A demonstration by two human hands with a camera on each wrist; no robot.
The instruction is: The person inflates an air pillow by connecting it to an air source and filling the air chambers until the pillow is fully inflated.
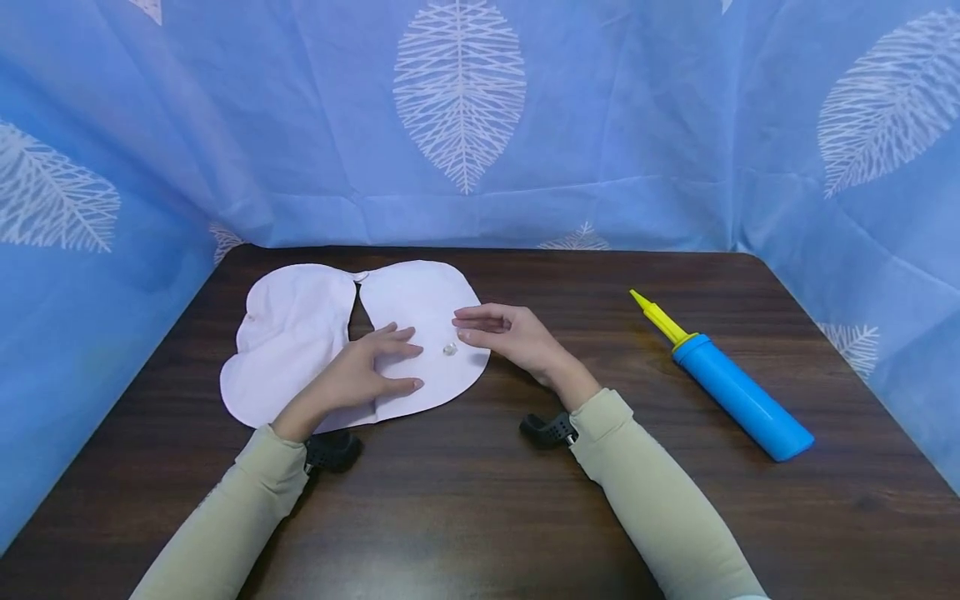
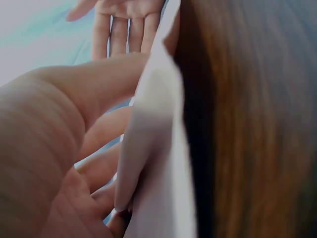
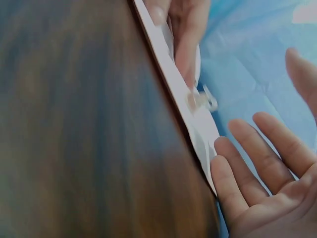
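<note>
Head view first: a flat white inflatable pillow (image 1: 352,337), shaped like a U and empty of air, lay on the dark wooden surface (image 1: 480,500), left of the middle. The left hand (image 1: 367,375) rested on it with straight, relaxed fingers, pressing it flat and gripping nothing. The right hand (image 1: 510,333) hovered at the pillow's right edge, fingers loosely bent and held out, holding nothing. Between the two hands sat the small clear valve (image 1: 449,350) on the pillow. Well apart to the right lay a blue pump (image 1: 738,396) with a yellow nozzle (image 1: 660,318), untouched. A blue cloth (image 1: 480,125) with white leaf prints hung behind and at the sides.

Left wrist view: the left hand (image 2: 59,148) filled the near side, its fingers (image 2: 106,129) lying along the white pillow (image 2: 158,163). The right hand (image 2: 124,25) showed far off, open and flat. The picture was blurry there.

Right wrist view: the right hand (image 3: 267,188) was open with its fingers (image 3: 237,168) spread, the tips just touching the pillow's edge (image 3: 200,134). The clear valve (image 3: 200,99) stuck up close to a finger of the left hand (image 3: 183,34).

To do this step well, the left hand should likely keep the pillow flat so it did not slide, while the right hand pinched the little valve gently.

No box, bowl or bag could be seen. The pillow seemed to hold no air.
</note>
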